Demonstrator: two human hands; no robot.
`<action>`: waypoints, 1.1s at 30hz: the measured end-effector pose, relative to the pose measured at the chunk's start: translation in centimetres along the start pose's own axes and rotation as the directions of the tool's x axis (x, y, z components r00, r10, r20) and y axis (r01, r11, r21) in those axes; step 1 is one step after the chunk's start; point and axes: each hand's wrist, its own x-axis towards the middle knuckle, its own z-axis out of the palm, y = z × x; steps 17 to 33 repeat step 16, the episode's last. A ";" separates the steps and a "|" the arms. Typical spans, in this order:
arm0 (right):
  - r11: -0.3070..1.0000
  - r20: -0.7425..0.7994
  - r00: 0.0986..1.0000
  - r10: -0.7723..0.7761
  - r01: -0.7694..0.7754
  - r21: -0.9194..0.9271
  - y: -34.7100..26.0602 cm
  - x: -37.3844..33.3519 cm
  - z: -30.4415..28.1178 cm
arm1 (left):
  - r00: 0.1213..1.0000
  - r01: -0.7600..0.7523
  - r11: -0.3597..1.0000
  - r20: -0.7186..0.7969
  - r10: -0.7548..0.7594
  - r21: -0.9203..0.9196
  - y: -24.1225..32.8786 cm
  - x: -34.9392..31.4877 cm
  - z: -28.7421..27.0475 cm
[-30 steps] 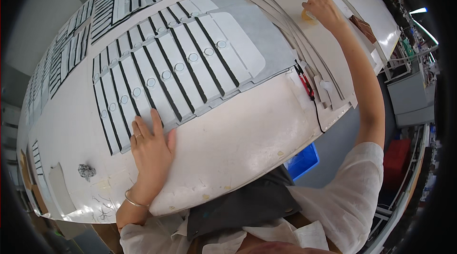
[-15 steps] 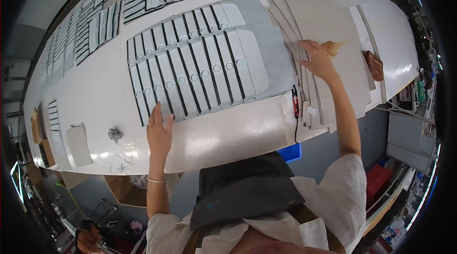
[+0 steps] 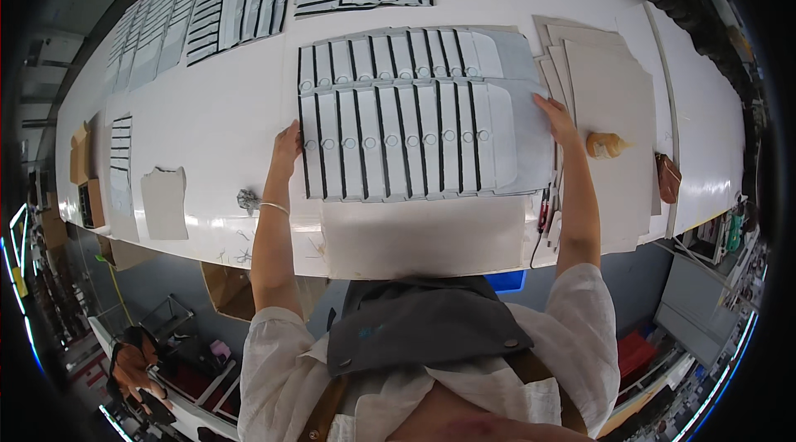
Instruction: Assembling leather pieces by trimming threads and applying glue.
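Two overlapping rows of pale grey strips [image 3: 398, 143], with black lines between them and small round marks, lie in a stack on a plain grey sheet [image 3: 531, 123]. My left hand [image 3: 287, 145] has its fingers curled at the stack's left edge. At the right edge, my right hand [image 3: 560, 120] grips the grey sheet's border, its thumb partly hidden. Just beyond my right hand, several beige-grey boards [image 3: 613, 85] lie fanned in a pile. An amber bottle with a pointed tip [image 3: 607, 145] rests on its side on them.
More black-striped grey pieces [image 3: 240, 15] lie at the table's far left. Near the left side are a crumpled silvery lump [image 3: 248, 200], a beige cut piece [image 3: 164, 201] and a cardboard box [image 3: 80, 152]. A red-handled tool [image 3: 544, 210] and a brown block [image 3: 667, 178] lie at right.
My left hand has gone from the near left corner to the stack's left edge. My right hand has left the board pile and taken the grey sheet's right edge. The view has shifted.
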 end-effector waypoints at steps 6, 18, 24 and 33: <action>0.997 0.158 0.985 0.074 -0.066 -0.049 -3.8 -2.7 1.3 | 0.999 -0.033 0.999 0.027 0.033 0.022 1.9 0.1 0.4; 0.993 0.325 0.940 -0.102 0.117 -0.027 -4.1 -2.0 1.2 | 0.967 -0.180 0.967 -0.146 0.207 0.180 0.3 -3.2 0.4; 0.993 0.325 0.940 -0.102 0.117 -0.027 -4.1 -2.0 1.2 | 0.967 -0.180 0.967 -0.146 0.207 0.180 0.3 -3.2 0.4; 0.993 0.325 0.940 -0.102 0.117 -0.027 -4.1 -2.0 1.2 | 0.967 -0.180 0.967 -0.146 0.207 0.180 0.3 -3.2 0.4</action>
